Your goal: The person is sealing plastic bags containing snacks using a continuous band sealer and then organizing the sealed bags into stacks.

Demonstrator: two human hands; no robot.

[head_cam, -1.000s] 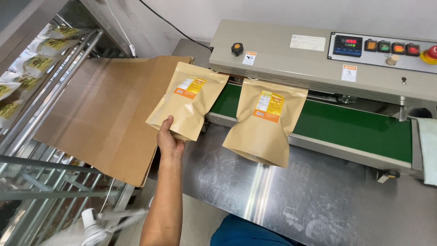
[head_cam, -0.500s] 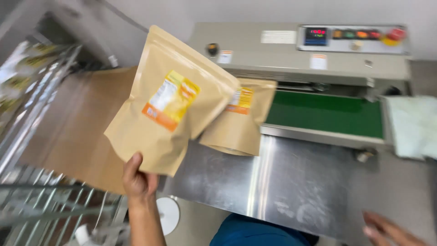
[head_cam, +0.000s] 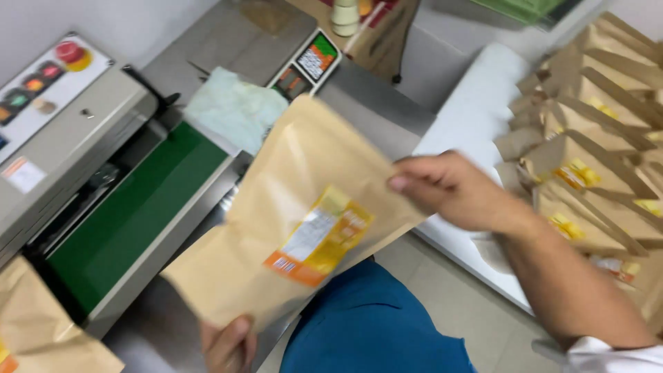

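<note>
I hold a brown paper stand-up pouch with an orange and yellow label in front of me, tilted. My left hand grips its bottom corner at the lower edge of the view. My right hand pinches its upper right edge. A second brown pouch lies at the lower left, at the end of the green conveyor belt of the grey sealing machine.
Several more brown pouches stand packed together at the right, on or beside a white surface. A pale green cloth lies past the belt's end. A small scale sits behind it.
The view has swung to the right. The pouch in my left hand has come away from the machine toward my body, and my right hand has taken hold of its upper edge.
</note>
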